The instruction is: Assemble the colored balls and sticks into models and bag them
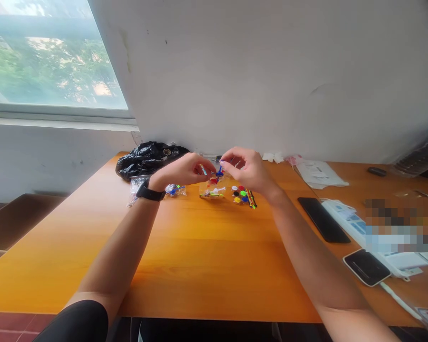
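Observation:
Both my arms reach out over an orange wooden table [199,266]. My left hand [187,171], with a black band on its wrist, is closed in a pinch on a small clear plastic bag [214,183] with tiny coloured pieces in it. My right hand [248,168] is pinched on a small blue piece [219,171] at the bag's top. Under the hands lie several small coloured round pieces [239,194] and thin coloured sticks [251,198]. Another small bag with blue pieces [174,190] lies beside my left wrist.
A crumpled black plastic bag [146,159] lies at the table's back by the wall. To the right are white papers [319,173], a black phone [323,219], a second phone [366,267] on a cable, and a white booklet. A window is at the upper left.

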A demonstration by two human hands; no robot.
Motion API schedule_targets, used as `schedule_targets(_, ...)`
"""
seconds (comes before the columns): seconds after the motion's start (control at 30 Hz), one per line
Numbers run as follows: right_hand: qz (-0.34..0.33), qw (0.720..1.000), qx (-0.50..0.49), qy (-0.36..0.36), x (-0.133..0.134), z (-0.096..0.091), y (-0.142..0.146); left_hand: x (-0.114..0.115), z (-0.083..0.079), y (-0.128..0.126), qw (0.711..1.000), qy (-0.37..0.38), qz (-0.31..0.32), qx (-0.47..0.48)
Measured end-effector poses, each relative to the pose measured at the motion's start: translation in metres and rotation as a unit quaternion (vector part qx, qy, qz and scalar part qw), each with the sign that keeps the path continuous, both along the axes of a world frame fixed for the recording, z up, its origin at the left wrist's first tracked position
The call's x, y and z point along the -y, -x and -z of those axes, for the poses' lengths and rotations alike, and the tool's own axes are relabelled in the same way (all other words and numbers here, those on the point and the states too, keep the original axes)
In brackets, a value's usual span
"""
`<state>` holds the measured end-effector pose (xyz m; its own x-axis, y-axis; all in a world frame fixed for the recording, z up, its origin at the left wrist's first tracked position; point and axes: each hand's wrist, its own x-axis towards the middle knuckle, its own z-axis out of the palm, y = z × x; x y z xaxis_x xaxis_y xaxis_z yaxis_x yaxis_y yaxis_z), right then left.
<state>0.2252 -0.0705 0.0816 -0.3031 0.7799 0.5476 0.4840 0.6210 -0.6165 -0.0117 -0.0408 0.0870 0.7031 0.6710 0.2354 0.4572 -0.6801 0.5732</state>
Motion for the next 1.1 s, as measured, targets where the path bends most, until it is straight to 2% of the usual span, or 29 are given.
schedule_targets(0.17,0.009,1.0,0.001,-0.019,-0.001,0.002,0.0,-0.001,0.001,0.0,1.0,-0.007,-0.003,0.001)
schedule_targets(0.43,0.034,0.993,0.093,-0.063,-0.009,0.017,-0.002,-0.007,0.004,0.001,1.0,-0.002,-0.014,0.016)
schedule_targets(0.63,0.019,0.994,-0.008,-0.104,-0.015,0.02,0.002,-0.008,0.006,0.003,0.999,-0.005,-0.023,0.03)
schedule_targets(0.77,0.001,0.99,0.084,-0.111,-0.02,0.026,-0.001,-0.009,0.006,0.004,0.999,-0.006,-0.026,0.037)
schedule_targets(0.93,0.029,0.97,0.231,-0.069,-0.014,0.027,0.001,-0.01,0.006,0.005,0.999,-0.004,-0.032,0.025)
schedule_targets(1.1,0.051,0.977,0.207,-0.019,-0.009,0.021,0.002,-0.009,0.006,0.005,0.999,0.001,-0.034,0.036)
